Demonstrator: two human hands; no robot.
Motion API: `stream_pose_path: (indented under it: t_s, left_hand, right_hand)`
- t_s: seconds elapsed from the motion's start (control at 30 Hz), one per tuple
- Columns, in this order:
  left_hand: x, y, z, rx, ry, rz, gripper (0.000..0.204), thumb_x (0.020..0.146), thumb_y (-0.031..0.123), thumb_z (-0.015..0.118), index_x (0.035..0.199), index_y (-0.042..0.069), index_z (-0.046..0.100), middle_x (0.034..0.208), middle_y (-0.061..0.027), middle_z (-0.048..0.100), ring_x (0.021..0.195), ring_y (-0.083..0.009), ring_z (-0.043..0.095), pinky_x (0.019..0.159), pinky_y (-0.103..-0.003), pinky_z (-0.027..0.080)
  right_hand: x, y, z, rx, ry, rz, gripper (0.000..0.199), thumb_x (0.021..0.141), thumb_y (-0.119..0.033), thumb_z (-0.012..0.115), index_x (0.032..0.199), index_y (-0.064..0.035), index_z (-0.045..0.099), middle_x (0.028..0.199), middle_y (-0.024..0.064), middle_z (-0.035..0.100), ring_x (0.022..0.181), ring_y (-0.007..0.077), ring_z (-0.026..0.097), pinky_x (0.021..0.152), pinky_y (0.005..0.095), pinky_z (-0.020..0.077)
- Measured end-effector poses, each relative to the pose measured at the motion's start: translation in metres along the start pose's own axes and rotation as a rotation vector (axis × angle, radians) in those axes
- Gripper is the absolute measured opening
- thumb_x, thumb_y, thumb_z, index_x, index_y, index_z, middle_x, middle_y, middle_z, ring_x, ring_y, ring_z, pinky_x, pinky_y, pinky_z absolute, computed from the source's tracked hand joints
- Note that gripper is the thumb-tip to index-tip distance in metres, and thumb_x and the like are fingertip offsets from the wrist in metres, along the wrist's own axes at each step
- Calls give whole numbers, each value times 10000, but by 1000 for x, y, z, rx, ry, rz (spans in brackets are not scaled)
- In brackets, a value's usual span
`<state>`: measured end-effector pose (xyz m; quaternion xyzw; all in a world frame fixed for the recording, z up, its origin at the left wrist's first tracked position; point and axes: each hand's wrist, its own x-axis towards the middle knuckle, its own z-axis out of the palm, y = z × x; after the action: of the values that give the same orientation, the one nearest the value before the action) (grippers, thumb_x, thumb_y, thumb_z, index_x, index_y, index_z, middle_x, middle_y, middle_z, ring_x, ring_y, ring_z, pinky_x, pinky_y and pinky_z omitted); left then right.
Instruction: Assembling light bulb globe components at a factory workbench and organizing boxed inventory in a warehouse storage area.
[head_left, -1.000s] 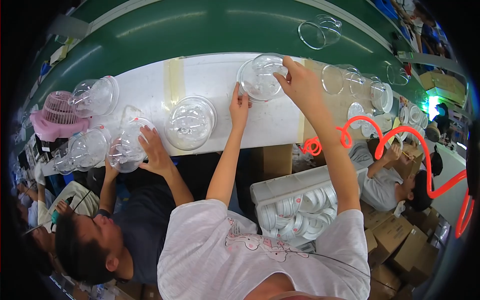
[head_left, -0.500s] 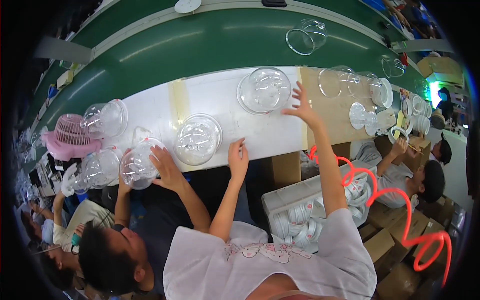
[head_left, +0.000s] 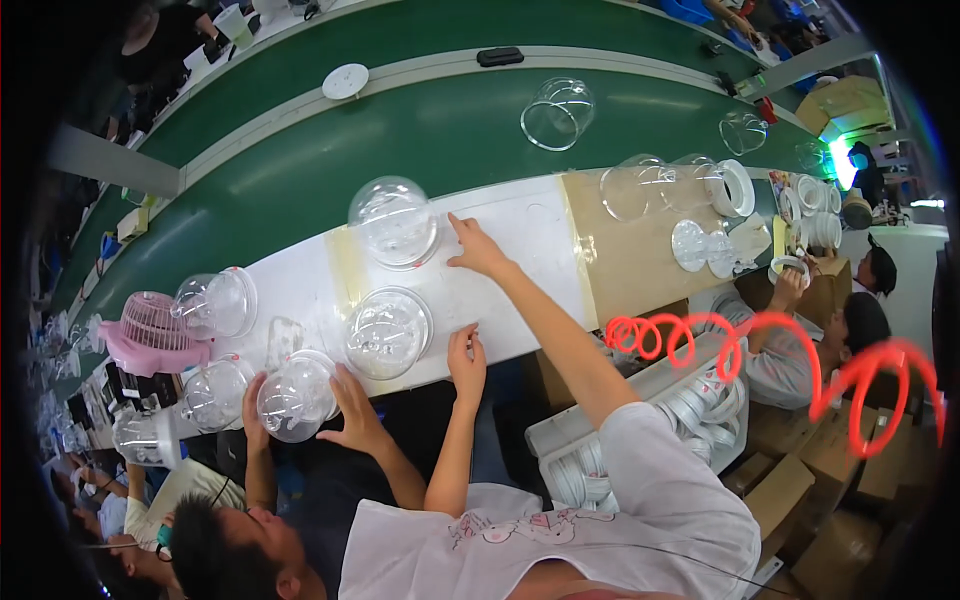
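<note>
A clear plastic dome on a round white base stands on the white work board by its far edge. My right hand is just right of this dome, thumb and forefinger apart with nothing between them. Contact with the base cannot be made out. Nearer to me is a second clear dome, also on a white base. My left hand rests at the board's near edge, to the right of the second dome, its fingers loosely bent and holding nothing.
On my left a co-worker's hands hold another clear dome. A pink basket sits farther left. Clear dome shells lie rightward, a grey crate of white rings stands below, and a red coiled hose hangs across.
The far dome has moved left along the board, now behind the second dome. My right hand has swung left after it. The whole view has shifted somewhat.
</note>
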<state>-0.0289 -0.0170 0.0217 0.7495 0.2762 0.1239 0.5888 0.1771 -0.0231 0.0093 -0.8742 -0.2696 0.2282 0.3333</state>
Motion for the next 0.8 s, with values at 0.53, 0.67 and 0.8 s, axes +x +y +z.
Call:
stream_pose_path:
  t_s: [0.53,0.67,0.8]
  left_hand:
    - [-108,33,95,98,-1044,152,518,775,405,613,1115,22,537,1000,-170,572,935,-263,558,827,-322,436]
    - [-192,26,125,289,-1330,338,843,710,452,662,1279,-64,316,1227,-274,418,1160,-348,411,961,-360,335]
    - [-252,-7,145,212,-1414,20,720,742,256,669,1305,6,296,1197,-176,470,1094,-244,464,910,-322,367]
  right_hand:
    - [-496,-15,-78,376,958,578,182,822,-97,564,988,-34,605,932,75,628,866,162,580,773,251,433]
    - [-697,66,-32,-371,1498,984,324,759,-105,593,1074,-47,543,1043,135,552,980,318,489,855,399,382]
    - [-830,117,73,-93,1505,1556,565,745,-375,641,1153,-18,482,1112,217,496,1032,363,465,881,412,375]
